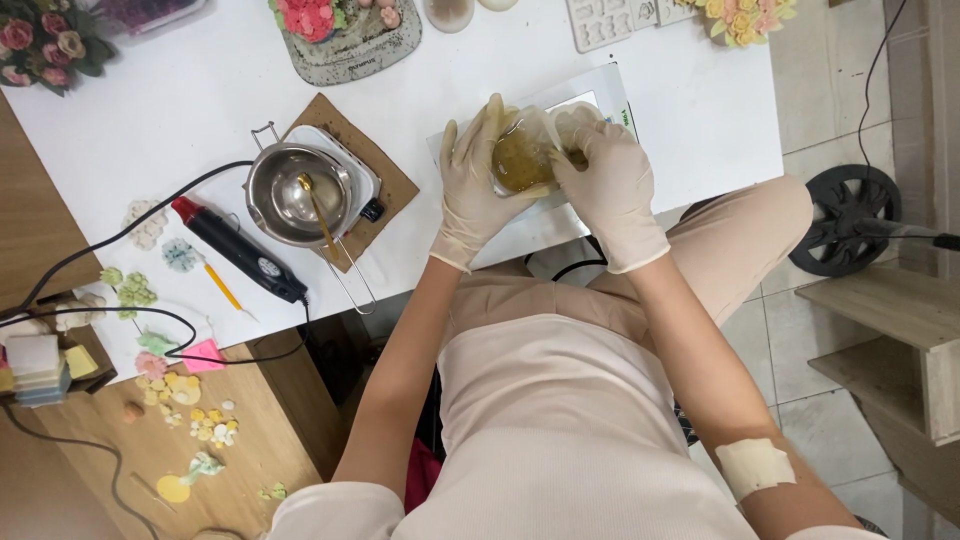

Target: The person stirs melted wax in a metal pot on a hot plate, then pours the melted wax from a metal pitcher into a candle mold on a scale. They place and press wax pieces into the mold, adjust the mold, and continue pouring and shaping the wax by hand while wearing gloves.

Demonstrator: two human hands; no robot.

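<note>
Right now both gloved hands are meeting over a clear plastic bag of yellow-brown granules (522,160), held above a white digital scale (600,100) near the front edge of the white tabletop (200,90). The left hand (475,180) is wrapping the bag from its left side, fingers curling over the top and thumb pressing the front, so its grip is closing firmly round the bag's body. The right hand (610,180) is pinching the bag's upper right part, its grip drawn tight on the loose plastic there; how much of the bag lies inside that grip is hidden by the fingers. The bag is sitting between the two palms, touching both, slightly above the scale's platform, and whether it is resting on the scale cannot be told.

To the left, a small steel melting pot (290,190) with a gold spoon (318,210) in it is standing on a little white burner, on a brown mat (385,170). Just beside it a black and red heat gun (235,247) is lying on the tabletop, with a yellow pencil (222,287) close by. Pastel flower-shaped pieces (185,395) are lying scattered on the wooden surface at lower left.
</note>
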